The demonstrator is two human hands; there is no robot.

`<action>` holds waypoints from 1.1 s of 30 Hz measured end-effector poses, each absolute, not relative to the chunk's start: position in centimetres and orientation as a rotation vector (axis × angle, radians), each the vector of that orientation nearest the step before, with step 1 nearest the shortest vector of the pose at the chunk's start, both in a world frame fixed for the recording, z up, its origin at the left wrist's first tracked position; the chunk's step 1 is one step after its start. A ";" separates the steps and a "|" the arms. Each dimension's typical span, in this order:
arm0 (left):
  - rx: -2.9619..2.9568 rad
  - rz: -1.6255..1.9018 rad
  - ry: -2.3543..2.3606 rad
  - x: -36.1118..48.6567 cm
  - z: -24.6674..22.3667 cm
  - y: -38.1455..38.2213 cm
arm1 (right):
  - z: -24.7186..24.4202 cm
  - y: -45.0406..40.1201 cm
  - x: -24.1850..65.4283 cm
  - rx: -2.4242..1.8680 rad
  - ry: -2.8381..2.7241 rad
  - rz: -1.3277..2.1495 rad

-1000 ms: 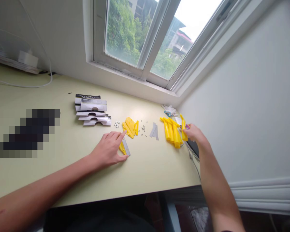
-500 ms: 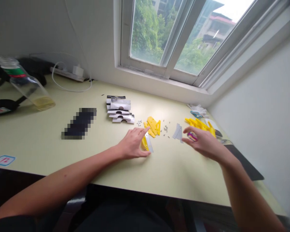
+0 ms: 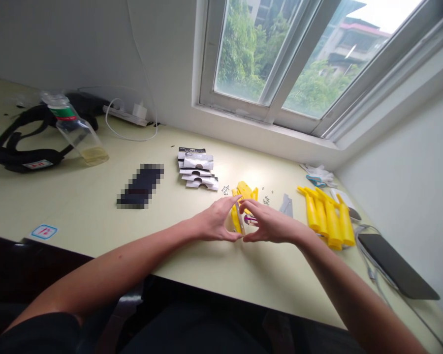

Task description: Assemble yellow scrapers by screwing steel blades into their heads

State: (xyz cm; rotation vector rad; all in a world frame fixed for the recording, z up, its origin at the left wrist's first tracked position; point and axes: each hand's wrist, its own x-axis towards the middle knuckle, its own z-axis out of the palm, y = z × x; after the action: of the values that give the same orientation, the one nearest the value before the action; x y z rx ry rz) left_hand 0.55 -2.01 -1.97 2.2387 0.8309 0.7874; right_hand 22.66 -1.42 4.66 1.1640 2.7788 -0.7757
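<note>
My left hand [image 3: 216, 221] grips a narrow yellow plastic piece [image 3: 237, 220] with a grey metal strip along it. My right hand [image 3: 269, 225] comes in close beside it, its fingers shut on a small round purple-and-yellow item [image 3: 250, 220]. Just beyond both hands lie flat yellow plastic parts [image 3: 245, 190], partly hidden by my fingers. Tiny metal screws [image 3: 266, 200] and small nuts [image 3: 225, 190] are scattered nearby. A grey metal strip pair [image 3: 286, 206] rests to the right, then a heap of long yellow plastic pieces [image 3: 327, 219].
The pale green desk [image 3: 96, 216] holds stacked printed card packets [image 3: 196, 169], a pixelated dark object [image 3: 140, 187], a tilted plastic bottle [image 3: 76, 130], a black strap [image 3: 25, 155], a power strip [image 3: 125, 115] and a black phone [image 3: 396, 265]. A window [image 3: 269, 59] and wall bound the far side.
The view has swung left, showing more of the desk. My right hand has moved left from the long yellow pieces to beside my left hand, which stays on the narrow piece.
</note>
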 end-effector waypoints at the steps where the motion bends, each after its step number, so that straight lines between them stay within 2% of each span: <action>1: 2.216 0.795 0.816 0.5 -2.1 -1.9 | 4.7 -1.5 22.7 1.169 2.788 -0.786; 16: 1.996 0.779 0.768 0.7 -2.2 -1.3 | 5.7 -2.0 23.0 1.241 2.696 -0.853; 25: 2.344 0.765 0.955 -0.4 -1.6 -0.8 | 7.6 -0.2 30.1 1.709 2.288 -0.389; 33: 2.390 0.723 1.102 -0.5 -1.0 1.0 | 6.9 0.8 31.7 1.827 2.280 -0.268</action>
State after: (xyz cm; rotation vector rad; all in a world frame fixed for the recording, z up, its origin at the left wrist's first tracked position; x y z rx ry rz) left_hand -0.49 1.03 -0.99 2.3900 1.1023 0.7226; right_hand 31.70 0.83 6.86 1.8268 2.2796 -0.2675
